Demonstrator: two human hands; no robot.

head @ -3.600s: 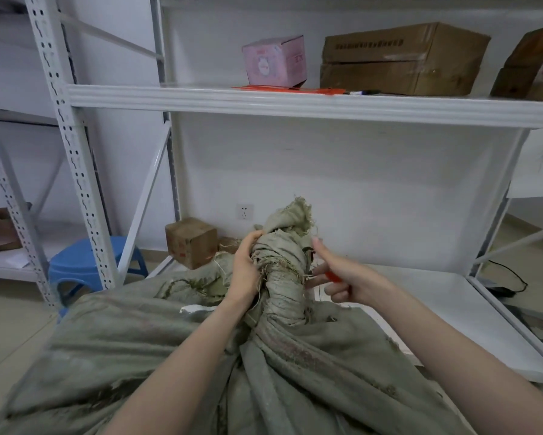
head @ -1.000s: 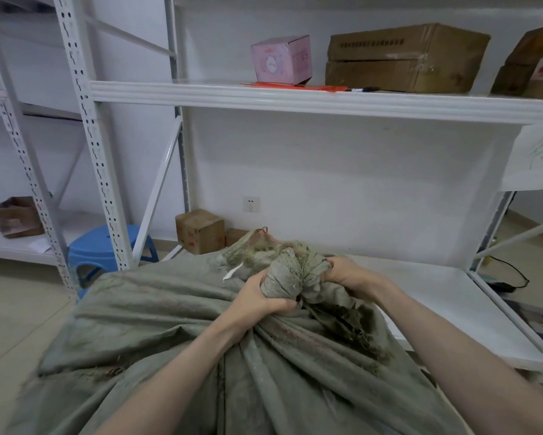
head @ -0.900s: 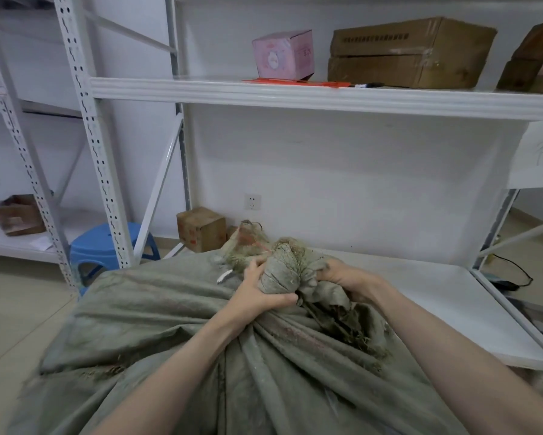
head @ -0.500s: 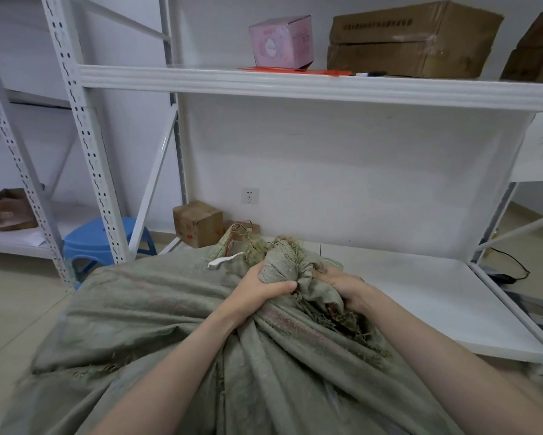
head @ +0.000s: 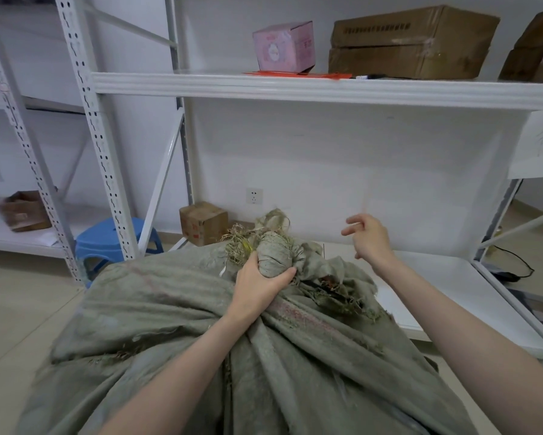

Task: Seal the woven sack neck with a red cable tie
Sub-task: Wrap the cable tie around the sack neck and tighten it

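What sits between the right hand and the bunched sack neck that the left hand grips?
Head view: nothing bridges them. The right hand hangs apart from the sack neck; only loose sack folds lie below the gap.

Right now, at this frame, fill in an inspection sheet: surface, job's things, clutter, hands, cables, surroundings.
Surface: white lower shelf behind the sack.
Job's things: sack slumped, neck bunched; no tie seen round it. Red strips on the upper shelf, perhaps ties.
Clutter: pink box and cartons on the upper shelf; small carton and stool on the floor.
Hands: left hand grips the neck; right hand is in the air, clear of the sack, fingers loosely curled; whether it holds anything cannot be told.
Cables: black cable on the floor at right.
Surroundings: white racking, wall socket, paper sheet at right.
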